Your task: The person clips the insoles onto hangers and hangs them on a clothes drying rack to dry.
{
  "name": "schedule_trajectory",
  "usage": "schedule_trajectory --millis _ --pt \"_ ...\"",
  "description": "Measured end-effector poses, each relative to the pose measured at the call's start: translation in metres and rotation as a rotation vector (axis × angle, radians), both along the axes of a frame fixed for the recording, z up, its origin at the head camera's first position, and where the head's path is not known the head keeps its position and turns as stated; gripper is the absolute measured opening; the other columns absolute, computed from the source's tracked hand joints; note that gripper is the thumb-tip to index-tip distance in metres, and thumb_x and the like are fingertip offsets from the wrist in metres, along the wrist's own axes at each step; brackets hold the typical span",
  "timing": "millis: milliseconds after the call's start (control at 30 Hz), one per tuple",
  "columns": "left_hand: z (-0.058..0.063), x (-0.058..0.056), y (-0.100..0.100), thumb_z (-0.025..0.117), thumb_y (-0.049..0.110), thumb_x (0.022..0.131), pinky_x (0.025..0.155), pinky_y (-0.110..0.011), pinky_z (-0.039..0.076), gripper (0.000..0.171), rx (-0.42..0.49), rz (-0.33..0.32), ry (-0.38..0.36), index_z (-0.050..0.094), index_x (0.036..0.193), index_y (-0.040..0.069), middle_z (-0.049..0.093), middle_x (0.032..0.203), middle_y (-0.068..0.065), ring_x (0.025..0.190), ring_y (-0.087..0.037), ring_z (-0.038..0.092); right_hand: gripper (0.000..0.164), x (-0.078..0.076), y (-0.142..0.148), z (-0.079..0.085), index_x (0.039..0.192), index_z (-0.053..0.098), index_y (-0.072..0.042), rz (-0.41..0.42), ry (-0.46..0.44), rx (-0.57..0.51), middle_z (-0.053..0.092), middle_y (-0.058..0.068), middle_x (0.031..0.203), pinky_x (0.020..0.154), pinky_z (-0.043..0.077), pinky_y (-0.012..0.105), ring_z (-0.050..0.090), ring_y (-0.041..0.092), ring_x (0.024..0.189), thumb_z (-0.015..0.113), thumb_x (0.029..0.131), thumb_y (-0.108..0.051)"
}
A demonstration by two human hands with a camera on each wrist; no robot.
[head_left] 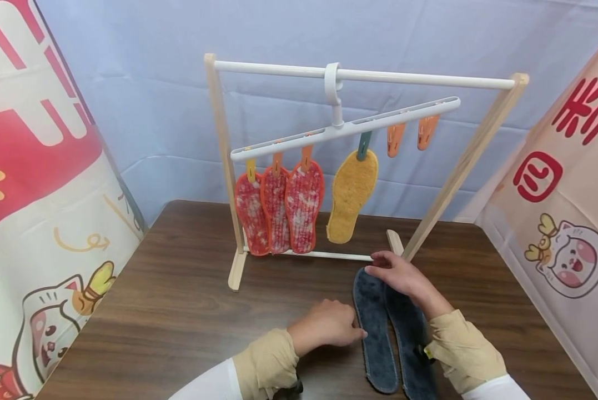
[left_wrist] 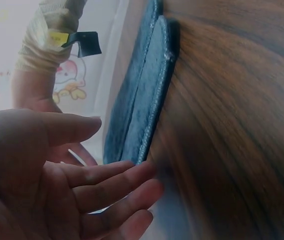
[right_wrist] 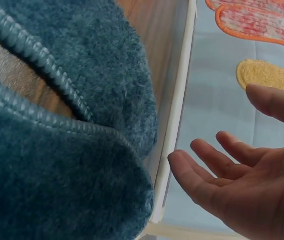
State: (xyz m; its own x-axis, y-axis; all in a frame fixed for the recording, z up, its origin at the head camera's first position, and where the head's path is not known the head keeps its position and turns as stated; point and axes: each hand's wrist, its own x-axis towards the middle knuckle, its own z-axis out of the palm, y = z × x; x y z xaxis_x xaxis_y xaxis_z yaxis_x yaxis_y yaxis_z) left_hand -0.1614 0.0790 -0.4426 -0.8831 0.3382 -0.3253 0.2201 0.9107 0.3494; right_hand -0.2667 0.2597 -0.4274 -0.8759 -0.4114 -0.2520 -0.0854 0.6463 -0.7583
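Observation:
Two dark blue-grey fuzzy insoles lie side by side on the table: the left insole [head_left: 377, 328] and the right insole [head_left: 410, 328]. Beside the left one's outer edge is my left hand [head_left: 328, 325]; its fingers are loosely bent, with nothing between them and the thumb in the left wrist view. My right hand [head_left: 401, 275] hovers around the far ends of the pair, fingers spread and relaxed, holding nothing. In the right wrist view a gap shows between that hand and the insole tips [right_wrist: 127, 185]. Whether the left fingertips touch the insole, I cannot tell.
Behind stands a wooden rack [head_left: 458, 161] with a white hanger [head_left: 338, 130], tilted up to the right. Several red patterned insoles [head_left: 305, 208] and one yellow insole [head_left: 353, 194] hang from clips. Two orange clips [head_left: 395, 139] at the right hold nothing. The rack's low white bar [head_left: 333, 255] runs behind the blue-grey pair.

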Motion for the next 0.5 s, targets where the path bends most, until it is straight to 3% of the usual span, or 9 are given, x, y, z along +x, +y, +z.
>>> schedule_trajectory --millis 500 --pt "-0.005 0.002 0.011 0.064 0.055 0.095 0.079 -0.032 0.053 0.040 -0.076 -0.049 0.025 0.074 0.078 0.021 0.072 0.089 0.003 0.086 -0.016 0.067 0.054 -0.001 -0.003 -0.015 0.140 0.049 0.007 0.012 0.096 0.172 0.054 0.031 0.139 0.099 0.046 0.054 0.052 0.046 0.128 0.060 0.102 -0.030"
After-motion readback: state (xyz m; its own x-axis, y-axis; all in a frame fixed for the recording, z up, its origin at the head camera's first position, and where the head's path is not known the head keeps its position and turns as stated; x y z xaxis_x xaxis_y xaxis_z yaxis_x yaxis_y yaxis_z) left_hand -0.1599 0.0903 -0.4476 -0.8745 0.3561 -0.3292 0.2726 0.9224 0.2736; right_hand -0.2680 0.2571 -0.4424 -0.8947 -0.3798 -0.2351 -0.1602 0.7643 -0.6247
